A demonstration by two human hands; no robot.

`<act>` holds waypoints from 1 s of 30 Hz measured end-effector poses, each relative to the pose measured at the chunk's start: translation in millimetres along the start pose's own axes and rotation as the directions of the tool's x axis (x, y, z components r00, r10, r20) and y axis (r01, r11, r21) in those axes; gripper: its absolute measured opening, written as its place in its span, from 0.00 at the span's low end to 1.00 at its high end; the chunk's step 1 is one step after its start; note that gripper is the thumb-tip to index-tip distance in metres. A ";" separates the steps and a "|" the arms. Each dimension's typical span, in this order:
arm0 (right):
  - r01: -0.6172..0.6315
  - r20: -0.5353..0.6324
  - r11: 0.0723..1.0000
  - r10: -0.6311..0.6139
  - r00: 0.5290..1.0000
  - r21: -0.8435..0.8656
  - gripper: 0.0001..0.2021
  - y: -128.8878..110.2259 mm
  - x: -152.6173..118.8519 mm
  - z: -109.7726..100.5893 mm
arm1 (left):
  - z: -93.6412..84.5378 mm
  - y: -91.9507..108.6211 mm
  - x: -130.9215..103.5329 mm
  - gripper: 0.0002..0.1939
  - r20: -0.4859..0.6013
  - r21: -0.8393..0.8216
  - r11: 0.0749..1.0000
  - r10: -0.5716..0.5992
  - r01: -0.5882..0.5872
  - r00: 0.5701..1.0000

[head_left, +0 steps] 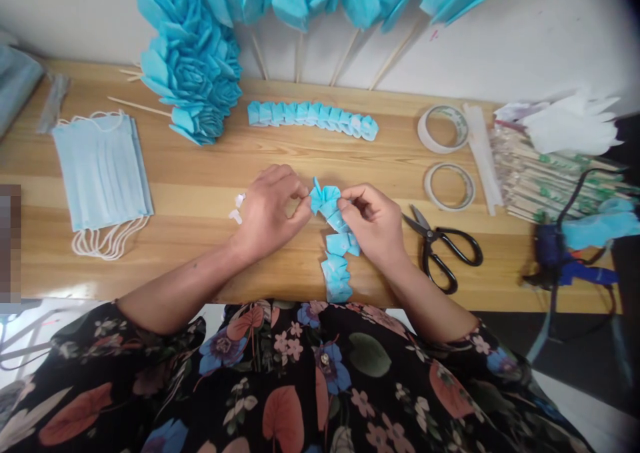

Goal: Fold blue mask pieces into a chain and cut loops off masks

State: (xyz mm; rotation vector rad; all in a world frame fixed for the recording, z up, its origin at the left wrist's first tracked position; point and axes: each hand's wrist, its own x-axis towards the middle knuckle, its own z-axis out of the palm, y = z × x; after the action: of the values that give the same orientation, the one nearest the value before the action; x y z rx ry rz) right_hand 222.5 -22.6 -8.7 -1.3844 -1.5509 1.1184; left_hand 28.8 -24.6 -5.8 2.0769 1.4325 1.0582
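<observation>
A folded blue strip [336, 272] hangs down toward the table's front edge, its pleated upper end between my two hands. My left hand [274, 208] pinches the left side of that end with thumb and fingertips. On the right side, my right hand [373, 221] grips the same strip between thumb and index finger. Small white scraps [238, 209] lie just left of my left hand. Farther back on the wooden table [200, 166] rests a second pleated blue strip [313, 118], touched by neither hand.
Black-handled scissors [430, 240] lie right of my right hand, with two tape rolls [444, 128] behind them. Blue masks [103, 173] are stacked at left. Blue paper flowers [195, 66] on sticks line the back; wrapped sticks [540, 180] lie at right.
</observation>
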 end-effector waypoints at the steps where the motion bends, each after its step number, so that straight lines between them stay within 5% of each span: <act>1: -0.016 -0.006 1.000 0.016 1.000 0.023 0.04 0.6 1.1 -1.1 | -0.7 -0.7 0.4 0.08 -0.015 -0.012 1.000 -0.007 0.007 1.000; 11: -0.126 0.017 0.972 0.126 0.992 0.198 0.05 4.9 8.6 -6.4 | -10.2 -6.1 6.0 0.13 0.008 -0.221 0.968 -0.124 0.123 0.992; 15: -0.189 0.098 0.950 0.170 0.981 0.247 0.07 8.4 8.5 -6.8 | -12.0 -13.3 7.2 0.19 0.081 -0.499 0.848 -0.158 0.177 0.984; 18: -0.242 0.143 0.925 0.208 0.968 0.294 0.08 8.1 8.1 -7.0 | -10.0 -19.9 8.4 0.14 0.076 -0.639 0.733 -0.241 0.233 0.968; 21: -0.255 0.162 0.920 0.215 0.963 0.296 0.08 3.6 7.1 -7.0 | -9.4 -20.5 10.0 0.20 0.217 -0.662 0.677 -0.236 0.321 0.947; 24: -0.240 0.173 0.932 0.198 0.965 0.270 0.08 -1.6 6.0 -7.1 | -10.5 -16.0 10.7 0.20 0.305 -0.602 0.719 -0.195 0.348 0.932; 30: -0.242 0.234 0.942 0.188 0.954 0.231 0.09 -1.7 4.7 -9.8 | -9.6 -11.4 9.9 0.12 0.234 -0.549 0.810 -0.084 0.203 0.969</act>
State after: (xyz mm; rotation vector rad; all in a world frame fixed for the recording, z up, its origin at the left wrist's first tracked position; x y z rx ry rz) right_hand 230.5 -16.8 -3.9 -1.3145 -1.3559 1.5853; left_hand 16.3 -12.0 -4.1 1.5584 0.9913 1.0237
